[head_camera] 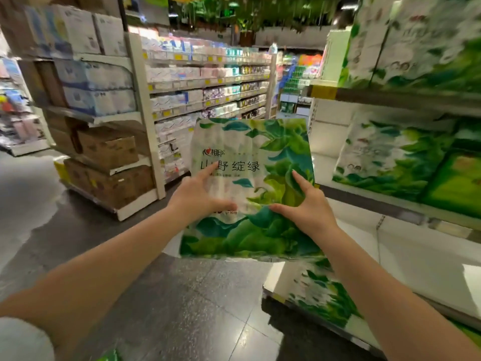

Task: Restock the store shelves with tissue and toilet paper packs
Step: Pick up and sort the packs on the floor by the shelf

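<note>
Far out to the left of both hands, an aisle-end rack holds blue-and-white tissue packs [96, 84] above brown cardboard boxes [109, 162]. Beyond the hands, a long shelving run [208, 82] carries many small pale packs, too blurred to identify.

The left hand [200, 194] presses on the front of a large green-leaf tissue pack [250, 183], thumb and forefinger spread wide on the plastic wrap, grasping it loosely rather than wrapping round it. The right hand [304, 204] grasps the same pack just beside the left, fingers splayed and curled into the wrap. The pack is held in the air between and ahead of both hands, tilted with its top edge away, above the dark tiled floor [197, 303].

To the right of the right hand, white shelves [416, 246] hold matching green packs [398, 162], with bare shelf space nearer the hand.

The risk, as I judge it: both hands hold only the smooth front wrap, near its middle, so the pack could slide or sag and drop to the floor. Swung rightward too quickly, it could also knock the stacked packs askew.
</note>
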